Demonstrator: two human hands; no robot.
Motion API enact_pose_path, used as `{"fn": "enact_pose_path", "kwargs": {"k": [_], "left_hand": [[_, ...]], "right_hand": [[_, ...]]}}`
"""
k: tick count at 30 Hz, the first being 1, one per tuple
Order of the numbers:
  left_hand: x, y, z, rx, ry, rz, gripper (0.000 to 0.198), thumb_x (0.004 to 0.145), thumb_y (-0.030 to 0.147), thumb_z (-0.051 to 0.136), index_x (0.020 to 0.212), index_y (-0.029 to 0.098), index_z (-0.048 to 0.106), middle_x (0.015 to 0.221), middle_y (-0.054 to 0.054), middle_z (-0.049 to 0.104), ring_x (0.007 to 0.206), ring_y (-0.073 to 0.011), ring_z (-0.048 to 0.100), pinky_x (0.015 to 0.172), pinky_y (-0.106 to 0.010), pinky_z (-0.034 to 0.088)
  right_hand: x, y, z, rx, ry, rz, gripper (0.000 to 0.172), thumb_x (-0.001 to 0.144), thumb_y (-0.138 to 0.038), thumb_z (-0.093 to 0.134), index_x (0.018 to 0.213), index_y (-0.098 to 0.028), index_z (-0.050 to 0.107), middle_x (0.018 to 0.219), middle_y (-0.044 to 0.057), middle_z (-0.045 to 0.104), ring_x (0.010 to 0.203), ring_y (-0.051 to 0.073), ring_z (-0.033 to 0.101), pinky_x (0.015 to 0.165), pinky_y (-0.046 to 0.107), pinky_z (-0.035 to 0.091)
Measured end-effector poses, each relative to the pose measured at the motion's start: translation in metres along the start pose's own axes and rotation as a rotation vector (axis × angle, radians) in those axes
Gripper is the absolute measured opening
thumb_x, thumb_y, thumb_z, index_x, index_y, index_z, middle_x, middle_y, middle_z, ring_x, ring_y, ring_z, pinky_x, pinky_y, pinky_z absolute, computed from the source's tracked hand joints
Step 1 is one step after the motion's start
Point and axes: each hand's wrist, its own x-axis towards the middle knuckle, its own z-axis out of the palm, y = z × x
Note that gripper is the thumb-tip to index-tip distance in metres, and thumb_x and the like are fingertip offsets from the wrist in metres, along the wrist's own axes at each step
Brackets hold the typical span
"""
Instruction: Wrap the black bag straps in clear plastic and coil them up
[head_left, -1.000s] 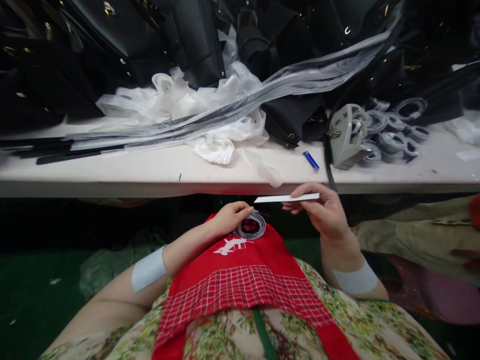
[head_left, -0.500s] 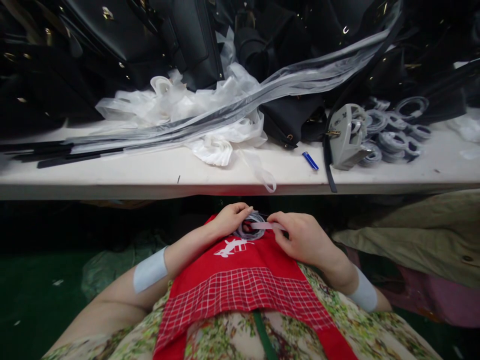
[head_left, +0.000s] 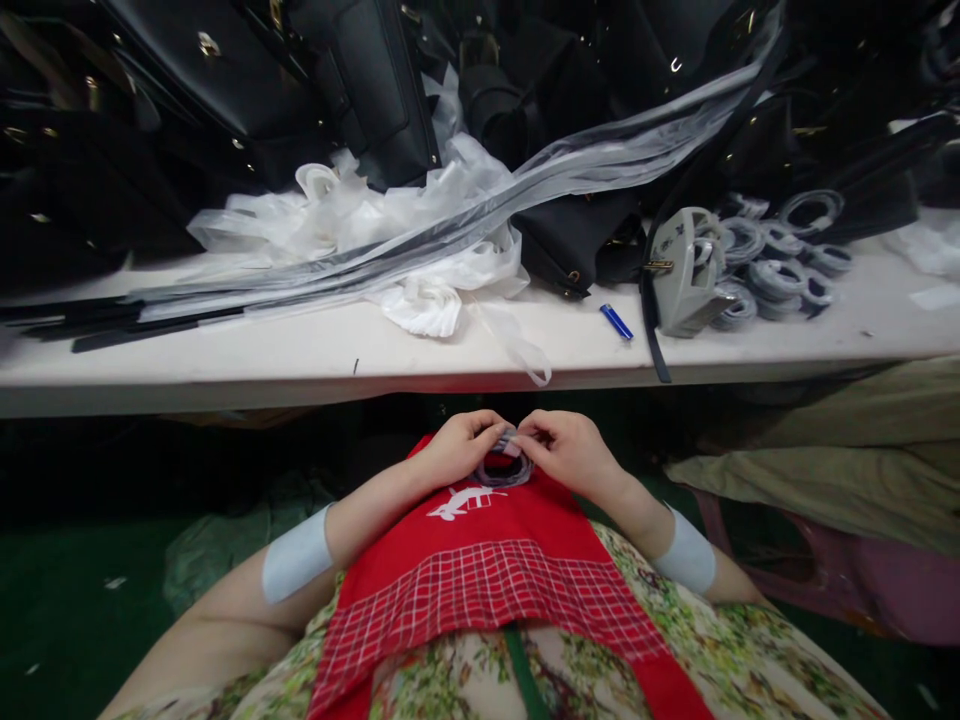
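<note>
A coiled strap (head_left: 504,479) in clear plastic, grey and ring-shaped, rests in front of the red apron. My left hand (head_left: 459,446) grips its upper left side, thumb and fingers closed. A short pale strip of tape (head_left: 511,449) crosses the top of the ring. At the ring's upper right, the thumb and fingertips of my right hand (head_left: 564,450) are pinched together on the tape, touching the coil. Parts of the tape and the coil's top are hidden by the fingers.
On the white table (head_left: 300,360) stands a grey tape dispenser (head_left: 681,275) beside several coiled straps (head_left: 778,278). A blue lighter (head_left: 616,322), crumpled white plastic (head_left: 420,305) and long plastic-wrapped straps (head_left: 450,225) lie left of it. Black bags (head_left: 367,90) fill the back.
My right hand has moved left, bringing the tape from beside the ring onto its top edge. My left hand stays on the coil.
</note>
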Motion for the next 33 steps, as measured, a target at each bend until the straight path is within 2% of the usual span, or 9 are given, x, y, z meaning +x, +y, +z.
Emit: {"fn": "enact_pose_path", "kwargs": {"k": [3,6,9,12,15,17,22,28,33], "left_hand": [[-0.003,0.007,0.0,0.061,-0.061,0.056,0.021,0.085,0.031,0.054,0.088,0.015,0.067,0.081,-0.003,0.069,0.073,-0.0162,0.061,0.067,-0.025,0.048],[-0.004,0.009,0.003,0.167,-0.037,0.091,0.02,0.083,0.035,0.06,0.082,0.016,0.066,0.075,0.0,0.066,0.068,-0.0143,0.058,0.063,-0.024,0.044],[-0.006,0.009,0.008,0.174,-0.017,0.12,0.02,0.086,0.033,0.057,0.08,0.016,0.066,0.077,0.0,0.068,0.071,-0.0143,0.06,0.068,-0.024,0.045],[-0.009,0.01,0.011,0.163,-0.025,0.144,0.016,0.087,0.029,0.058,0.085,0.017,0.068,0.084,-0.003,0.07,0.077,-0.0158,0.062,0.074,-0.026,0.047],[-0.012,0.013,0.011,0.179,-0.018,0.192,0.014,0.088,0.027,0.057,0.089,0.018,0.068,0.088,-0.004,0.068,0.083,-0.0168,0.062,0.08,-0.028,0.047],[-0.013,0.015,0.01,0.198,0.015,0.231,0.015,0.089,0.027,0.056,0.085,0.018,0.067,0.093,-0.005,0.065,0.088,-0.0172,0.06,0.084,-0.029,0.046],[-0.01,0.013,0.011,0.204,0.102,0.131,0.018,0.087,0.03,0.053,0.075,0.019,0.062,0.088,-0.003,0.058,0.085,-0.0176,0.056,0.08,-0.03,0.046],[-0.003,0.014,0.014,-0.166,0.035,-0.174,0.017,0.073,0.033,0.061,0.07,0.02,0.051,0.063,0.001,0.059,0.057,-0.0142,0.054,0.055,-0.025,0.043],[-0.004,0.027,0.017,-0.049,0.007,-0.113,0.023,0.074,0.039,0.062,0.066,0.02,0.05,0.061,0.0,0.06,0.059,-0.0153,0.054,0.059,-0.025,0.043]], "right_hand": [[0.007,0.009,0.006,0.221,0.089,0.032,0.017,0.081,-0.033,0.07,0.074,-0.018,0.068,0.072,0.001,0.065,0.066,0.012,0.058,0.06,0.023,0.041],[0.012,0.016,0.013,0.397,0.09,0.108,0.022,0.076,-0.037,0.073,0.072,-0.016,0.067,0.07,0.001,0.063,0.062,0.012,0.055,0.057,0.023,0.041],[0.015,0.025,0.019,0.472,0.096,0.234,0.034,0.084,-0.045,0.061,0.068,-0.016,0.065,0.064,0.001,0.062,0.059,0.012,0.054,0.058,0.024,0.041],[0.017,0.035,0.024,0.578,-0.031,0.346,0.048,0.091,-0.052,0.045,0.07,-0.015,0.067,0.067,0.003,0.065,0.063,0.014,0.058,0.062,0.026,0.043],[0.016,0.039,0.028,0.744,-0.178,0.387,0.036,0.08,-0.048,0.061,0.075,-0.014,0.069,0.073,0.003,0.068,0.067,0.014,0.059,0.065,0.026,0.045],[0.014,0.038,0.03,0.834,-0.157,0.39,0.028,0.073,-0.042,0.068,0.075,-0.014,0.068,0.073,0.002,0.068,0.066,0.013,0.058,0.066,0.026,0.045],[0.012,0.028,0.027,0.709,-0.01,0.334,0.019,0.075,-0.032,0.065,0.076,-0.014,0.072,0.075,0.004,0.071,0.069,0.015,0.062,0.068,0.026,0.046],[0.011,0.022,0.016,0.743,-0.099,0.3,0.033,0.083,-0.04,0.057,0.074,-0.013,0.072,0.068,0.003,0.068,0.062,0.013,0.056,0.06,0.024,0.042],[0.001,0.016,0.001,0.647,-0.131,0.256,0.025,0.08,-0.033,0.063,0.087,-0.013,0.077,0.074,0.004,0.071,0.063,0.012,0.058,0.06,0.021,0.044]]}}
